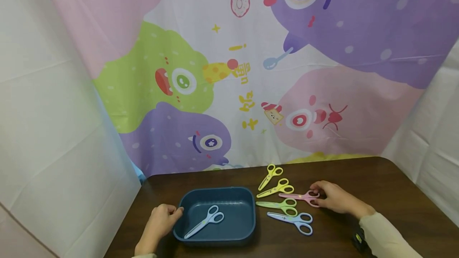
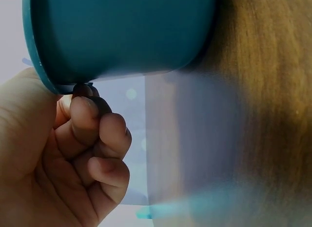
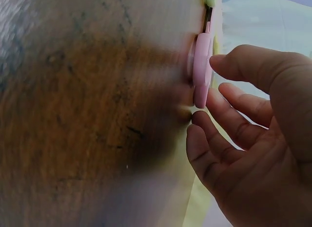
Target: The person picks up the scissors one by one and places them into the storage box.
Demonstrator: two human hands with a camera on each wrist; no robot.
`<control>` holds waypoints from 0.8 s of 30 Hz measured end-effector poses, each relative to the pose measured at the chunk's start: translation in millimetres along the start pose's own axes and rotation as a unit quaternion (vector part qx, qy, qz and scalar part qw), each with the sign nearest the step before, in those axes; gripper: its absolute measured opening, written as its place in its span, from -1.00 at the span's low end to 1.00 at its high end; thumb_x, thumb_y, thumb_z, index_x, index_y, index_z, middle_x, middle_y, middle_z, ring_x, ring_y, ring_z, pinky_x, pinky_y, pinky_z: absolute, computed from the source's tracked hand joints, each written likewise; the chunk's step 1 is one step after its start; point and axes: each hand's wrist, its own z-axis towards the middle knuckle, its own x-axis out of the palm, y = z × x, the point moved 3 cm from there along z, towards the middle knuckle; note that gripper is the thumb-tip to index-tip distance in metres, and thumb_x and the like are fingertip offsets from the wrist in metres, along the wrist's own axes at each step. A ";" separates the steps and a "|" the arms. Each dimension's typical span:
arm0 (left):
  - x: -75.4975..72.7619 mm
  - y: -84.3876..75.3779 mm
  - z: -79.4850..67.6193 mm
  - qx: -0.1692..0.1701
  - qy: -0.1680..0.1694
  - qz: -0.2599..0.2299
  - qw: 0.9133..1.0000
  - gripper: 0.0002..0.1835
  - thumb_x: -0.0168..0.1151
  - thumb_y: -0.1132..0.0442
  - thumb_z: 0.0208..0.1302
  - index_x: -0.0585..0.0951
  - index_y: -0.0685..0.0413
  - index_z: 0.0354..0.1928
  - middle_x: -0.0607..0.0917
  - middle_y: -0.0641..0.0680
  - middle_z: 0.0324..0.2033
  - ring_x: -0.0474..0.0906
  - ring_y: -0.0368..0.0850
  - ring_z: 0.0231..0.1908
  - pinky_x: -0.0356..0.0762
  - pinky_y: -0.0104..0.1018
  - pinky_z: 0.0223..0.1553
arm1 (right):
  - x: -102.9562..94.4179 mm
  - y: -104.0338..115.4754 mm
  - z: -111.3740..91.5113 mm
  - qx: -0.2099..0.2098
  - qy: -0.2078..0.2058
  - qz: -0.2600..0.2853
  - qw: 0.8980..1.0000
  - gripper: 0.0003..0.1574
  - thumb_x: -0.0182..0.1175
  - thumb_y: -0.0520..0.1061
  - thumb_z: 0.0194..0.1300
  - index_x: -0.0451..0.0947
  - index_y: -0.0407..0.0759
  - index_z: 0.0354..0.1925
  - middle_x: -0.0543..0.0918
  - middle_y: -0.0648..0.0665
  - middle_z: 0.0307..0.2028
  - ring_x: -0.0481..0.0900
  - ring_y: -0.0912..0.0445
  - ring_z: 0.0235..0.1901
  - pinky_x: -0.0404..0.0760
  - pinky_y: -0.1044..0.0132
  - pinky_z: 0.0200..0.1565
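Six pairs of scissors in play, five on the brown table [image 1: 333, 234] and one inside the dark blue tray [image 1: 236, 224]! The left hand [image 1: 160, 220] is at the tray's nine o'clock, thumb and curled fingers clamped on the rim. Inside, light blue scissors [image 1: 203, 223] lie aslant, blades aimed at eight o'clock, loops up between one and two.

Over to the right hand [image 1: 337, 198], and it's on the pink scissors [image 1: 299, 197], lying just short of the tray's three o'clock! Thumb and fingers are spread at the loops, the thumb touching; whether they have pinched shut, I cannot tell. The pink blades aim at nine.

Crowded company here: green scissors [image 1: 279, 205] sit between pink and tray, tips just beside the rim, and a second light blue pair [image 1: 291, 218] rests at three o'clock. Yellow scissors [image 1: 275, 190] lie between two and three, with another yellow pair [image 1: 269, 174] at two. And up at twelve, a printed cloth [image 1: 201, 3] hangs behind it all, full of cartoon creatures!
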 end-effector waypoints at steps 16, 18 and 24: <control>0.3 0.1 -0.9 -0.009 -0.004 0.002 1.000 -0.43 0.34 0.13 0.33 0.32 -0.04 -0.81 0.21 -0.16 -0.81 0.14 -0.26 -0.71 0.02 -0.42 -0.63 | 3.1 -3.2 2.6 0.015 0.018 0.006 1.000 -0.69 0.40 -0.29 0.16 0.64 -0.31 -0.09 0.65 0.00 -0.24 0.57 0.20 -0.23 0.58 0.27 -0.19; 0.2 -0.1 -0.9 -0.009 -0.004 0.000 1.000 -0.42 0.34 0.14 0.33 0.31 -0.04 -0.81 0.20 -0.17 -0.82 0.14 -0.26 -0.71 0.01 -0.42 -0.63 | 3.7 -3.9 2.8 0.017 0.020 0.006 1.000 -0.69 0.40 -0.30 0.16 0.65 -0.31 -0.09 0.65 0.00 -0.24 0.57 0.20 -0.23 0.58 0.27 -0.20; -0.2 -0.7 -1.1 -0.010 -0.003 -0.001 1.000 -0.42 0.34 0.14 0.33 0.31 -0.04 -0.82 0.20 -0.17 -0.82 0.13 -0.26 -0.71 0.01 -0.42 -0.63 | 5.3 -5.3 3.7 0.019 0.021 0.009 1.000 -0.71 0.40 -0.31 0.15 0.66 -0.31 -0.12 0.65 0.01 -0.27 0.56 0.21 -0.25 0.57 0.28 -0.21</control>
